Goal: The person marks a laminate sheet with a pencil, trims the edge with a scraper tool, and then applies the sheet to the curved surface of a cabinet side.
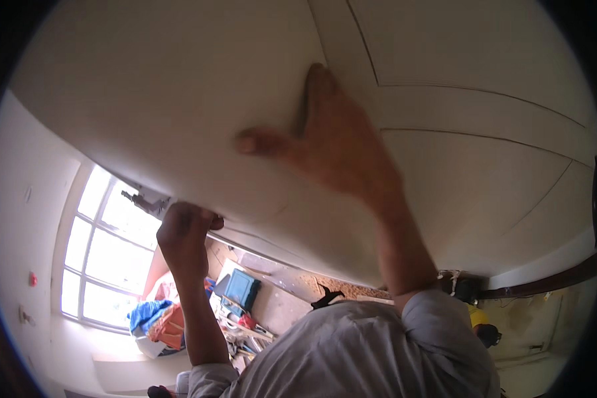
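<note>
A large pale panel [179, 99] fills the upper view, with thin dark lines drawn or scored across its right half. My right hand [338, 139] is open over its middle, thumb stretched to the left and fingers pointing up; it is slightly blurred, and I cannot tell how firmly it touches. At the panel's lower left edge, my left hand [184, 225] is closed, its fingers curled. Whatever lies inside those fingers is hidden. Just beyond the left hand, a dark metal fitting [144, 201] shows against the window light.
A bright paned window [103, 245] is at the left. Below it lie blue cloth [149, 317] and an orange bundle [168, 326]. A teal box [241, 292] stands among scattered tools on the floor. At the lower right are a dark brown bar [544, 278] and a yellow item [477, 316].
</note>
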The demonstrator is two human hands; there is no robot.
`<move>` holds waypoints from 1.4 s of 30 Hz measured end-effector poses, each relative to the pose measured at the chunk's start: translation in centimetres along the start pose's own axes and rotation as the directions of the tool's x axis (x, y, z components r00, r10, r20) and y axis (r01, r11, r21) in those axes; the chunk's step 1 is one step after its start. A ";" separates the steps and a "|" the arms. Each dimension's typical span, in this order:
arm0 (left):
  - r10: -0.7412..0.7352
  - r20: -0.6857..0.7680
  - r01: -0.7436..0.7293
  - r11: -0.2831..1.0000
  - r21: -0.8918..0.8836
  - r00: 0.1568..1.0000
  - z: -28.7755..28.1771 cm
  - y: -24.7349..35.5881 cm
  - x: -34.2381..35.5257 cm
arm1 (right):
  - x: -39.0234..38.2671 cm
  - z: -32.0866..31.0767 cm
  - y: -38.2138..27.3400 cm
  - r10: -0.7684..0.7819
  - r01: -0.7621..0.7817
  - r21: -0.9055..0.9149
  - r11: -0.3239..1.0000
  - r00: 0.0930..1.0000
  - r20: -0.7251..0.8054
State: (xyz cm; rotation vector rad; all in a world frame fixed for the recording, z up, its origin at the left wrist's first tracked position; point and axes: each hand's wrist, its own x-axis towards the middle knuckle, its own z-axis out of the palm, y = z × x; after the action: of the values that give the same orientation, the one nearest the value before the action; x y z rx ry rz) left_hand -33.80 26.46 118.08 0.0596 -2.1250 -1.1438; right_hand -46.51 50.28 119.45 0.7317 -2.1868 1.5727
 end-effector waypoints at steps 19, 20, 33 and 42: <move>0.061 -0.044 -0.067 0.989 -0.133 0.997 -0.4 -1.8 -0.5 | -0.8 3.0 1.7 -0.190 0.199 0.016 0.980 0.955 -0.230; 0.059 -0.046 -0.064 0.990 -0.127 0.997 -0.5 -1.9 -0.5 | -0.7 2.7 1.6 -0.188 0.198 0.022 0.980 0.955 -0.228; 0.040 -0.186 -0.066 0.988 -0.139 0.982 -0.2 -1.3 -0.5 | 0.1 3.2 2.0 -0.219 0.237 0.097 0.967 0.962 -0.163; 0.073 -0.194 -0.098 0.987 -0.125 0.978 -1.1 -2.5 -0.4 | 1.4 3.1 3.2 -0.201 0.222 0.167 0.961 0.970 -0.137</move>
State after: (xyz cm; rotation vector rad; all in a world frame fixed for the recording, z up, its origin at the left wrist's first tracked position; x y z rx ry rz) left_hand -33.51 24.33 116.38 0.0136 -1.8628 -1.1788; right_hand -49.49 47.82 116.77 0.8709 -1.8316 1.6717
